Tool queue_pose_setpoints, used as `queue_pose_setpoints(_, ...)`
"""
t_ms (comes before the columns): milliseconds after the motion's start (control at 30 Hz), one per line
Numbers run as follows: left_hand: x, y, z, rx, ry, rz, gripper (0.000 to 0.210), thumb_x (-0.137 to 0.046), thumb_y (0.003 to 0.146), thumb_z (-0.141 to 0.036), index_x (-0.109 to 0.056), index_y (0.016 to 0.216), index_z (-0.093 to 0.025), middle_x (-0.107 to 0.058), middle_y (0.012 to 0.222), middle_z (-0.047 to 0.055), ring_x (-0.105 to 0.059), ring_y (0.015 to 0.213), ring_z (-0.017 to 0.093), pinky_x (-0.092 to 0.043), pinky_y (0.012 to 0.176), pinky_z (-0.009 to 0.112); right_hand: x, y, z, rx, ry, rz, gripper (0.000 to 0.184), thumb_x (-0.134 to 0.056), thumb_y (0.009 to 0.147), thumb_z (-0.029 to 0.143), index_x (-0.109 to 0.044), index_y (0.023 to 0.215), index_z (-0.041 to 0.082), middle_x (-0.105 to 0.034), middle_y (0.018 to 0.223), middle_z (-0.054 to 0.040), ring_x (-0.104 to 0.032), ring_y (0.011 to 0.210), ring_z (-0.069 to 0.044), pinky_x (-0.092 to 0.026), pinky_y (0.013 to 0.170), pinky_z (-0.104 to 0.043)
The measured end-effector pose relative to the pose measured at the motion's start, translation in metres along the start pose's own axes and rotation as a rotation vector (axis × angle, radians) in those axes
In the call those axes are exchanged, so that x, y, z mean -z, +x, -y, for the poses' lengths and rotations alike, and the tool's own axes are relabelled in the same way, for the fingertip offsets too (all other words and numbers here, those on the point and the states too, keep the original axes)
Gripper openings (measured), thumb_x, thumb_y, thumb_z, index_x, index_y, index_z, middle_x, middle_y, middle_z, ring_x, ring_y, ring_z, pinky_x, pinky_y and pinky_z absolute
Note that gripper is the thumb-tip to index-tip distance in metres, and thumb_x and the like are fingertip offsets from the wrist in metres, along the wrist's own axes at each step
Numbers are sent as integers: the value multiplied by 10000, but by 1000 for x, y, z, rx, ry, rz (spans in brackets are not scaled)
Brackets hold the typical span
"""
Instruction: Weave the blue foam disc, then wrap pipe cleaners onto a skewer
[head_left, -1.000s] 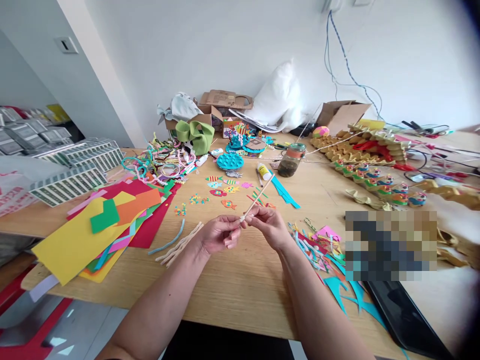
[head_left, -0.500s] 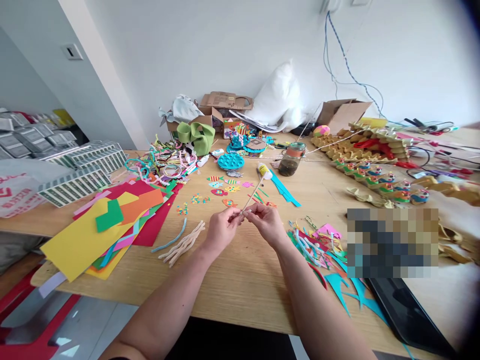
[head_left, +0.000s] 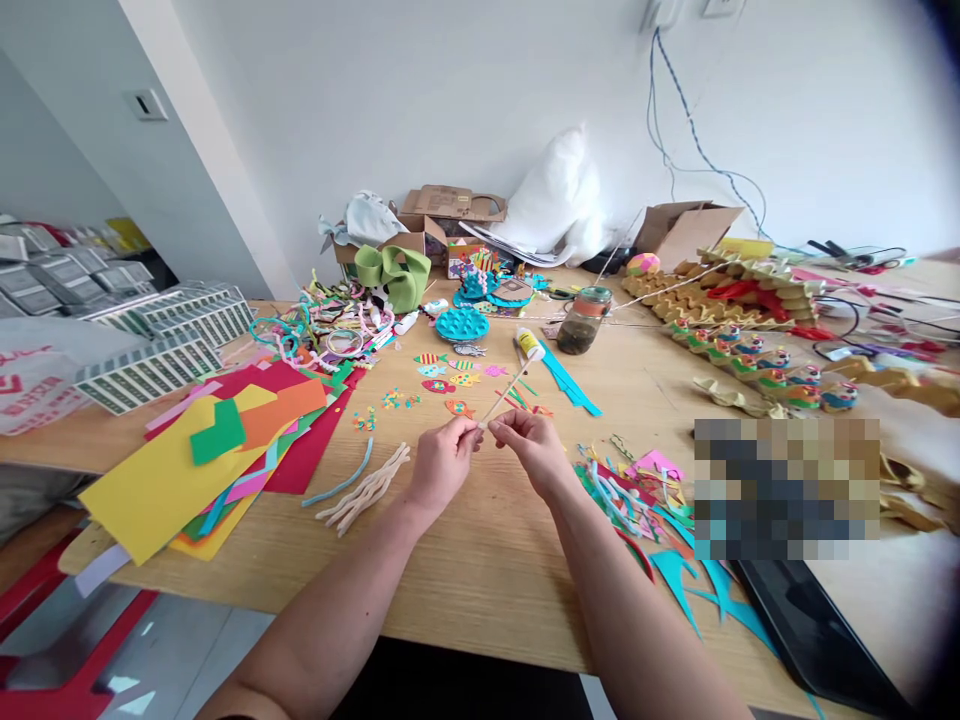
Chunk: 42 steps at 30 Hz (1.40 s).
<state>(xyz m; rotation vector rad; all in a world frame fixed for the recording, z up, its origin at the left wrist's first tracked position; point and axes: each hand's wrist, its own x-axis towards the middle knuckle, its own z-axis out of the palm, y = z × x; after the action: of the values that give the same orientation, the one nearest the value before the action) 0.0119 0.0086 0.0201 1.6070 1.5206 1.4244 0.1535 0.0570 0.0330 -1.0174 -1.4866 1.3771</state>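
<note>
Over the middle of the table my left hand point(head_left: 442, 460) pinches the lower end of a cream pipe cleaner point(head_left: 504, 393), which slants up and away to the right. My right hand point(head_left: 536, 450) is curled close beside it, thumb and fingertips at the same pipe cleaner near its lower end. Beyond the hands lie several decorated paper fish point(head_left: 459, 408) and a glue bottle point(head_left: 531, 344) on its side. More cream pipe cleaners point(head_left: 367, 490) and a light blue pipe cleaner point(head_left: 346, 480) rest left of my left hand.
Coloured paper sheets point(head_left: 172, 480) are piled at the left. Paper scraps and pipe cleaner pieces point(head_left: 622, 500) lie near my right forearm, beside a black tray-like object point(head_left: 817, 630). Behind stand a glass jar point(head_left: 581, 325), a blue round craft piece point(head_left: 462, 324) and egg cartons point(head_left: 675, 290).
My right hand's fingertips have shifted slightly right, leaving a small gap between the two hands. The pipe cleaner stays in nearly the same slanted position.
</note>
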Motion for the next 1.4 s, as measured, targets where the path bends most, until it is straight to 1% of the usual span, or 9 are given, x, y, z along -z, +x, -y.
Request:
queue_pose_setpoints(133,-1,1,1,48,-57,-15,101,-577,798,-262,-666,813,-216,-658,660,27,-601,617,150,-418,633,242,1,2,-4,-8,-51,28,360,-659,662,519,-573,652,168,-535,541,5,-420,488,-109,-284,467,-247)
queue_pose_setpoints(233,-3,3,0,118,-140,20,123,-579,792,-289,-655,794,-193,-638,644,21,-589,569,133,-431,585,233,1,2,-5,55,-100,27,339,-646,686,504,-571,653,176,-538,572,-3,-448,526,-124,-323,496,-257)
queue_pose_setpoints(433,-2,7,-5,343,-544,204,260,-634,737,-374,-625,759,-115,-557,596,-3,-511,494,84,-404,514,213,0,-2,2,242,-306,-51,215,-582,782,369,-574,679,181,-591,669,-35,-517,643,-162,-395,619,-298)
queue_pose_setpoints(567,4,7,-8,478,-875,368,238,-687,706,-325,-631,763,-100,-475,566,-33,-414,456,40,-328,478,190,2,-5,8,329,-277,-8,210,-574,811,370,-565,704,190,-585,685,-34,-534,678,-171,-413,653,-308)
queue_pose_setpoints(700,8,8,-8,518,-1072,483,183,-690,713,-254,-638,781,-93,-420,562,-45,-333,445,18,-276,467,181,3,-4,6,323,-215,30,241,-577,818,406,-573,719,186,-601,703,-41,-553,691,-177,-431,670,-315)
queue_pose_setpoints(900,5,8,-6,547,-915,435,230,-665,725,-312,-607,836,-119,-444,589,-40,-365,459,31,-280,476,186,2,-2,2,304,-243,3,212,-572,813,356,-584,699,177,-628,680,-39,-562,656,-160,-435,647,-291)
queue_pose_setpoints(1167,-5,5,2,270,-341,242,265,-515,814,-405,-552,758,-148,-421,528,-52,-367,450,63,-283,439,199,-4,-3,5,287,-370,-34,146,-548,781,258,-590,669,173,-621,655,-26,-550,625,-145,-423,613,-263)
queue_pose_setpoints(1267,-5,5,2,298,-391,231,250,-493,822,-378,-556,752,-146,-420,521,-47,-358,438,60,-262,420,191,-5,-3,5,286,-342,-14,151,-539,783,247,-596,665,172,-632,657,-25,-554,628,-143,-426,627,-264)
queue_pose_setpoints(1400,-3,4,-4,486,-638,271,233,-568,773,-368,-532,733,-141,-303,481,-88,-186,374,22,-112,377,176,-6,-4,3,315,-371,-47,165,-544,782,243,-581,636,177,-606,629,-12,-531,604,-137,-412,603,-259)
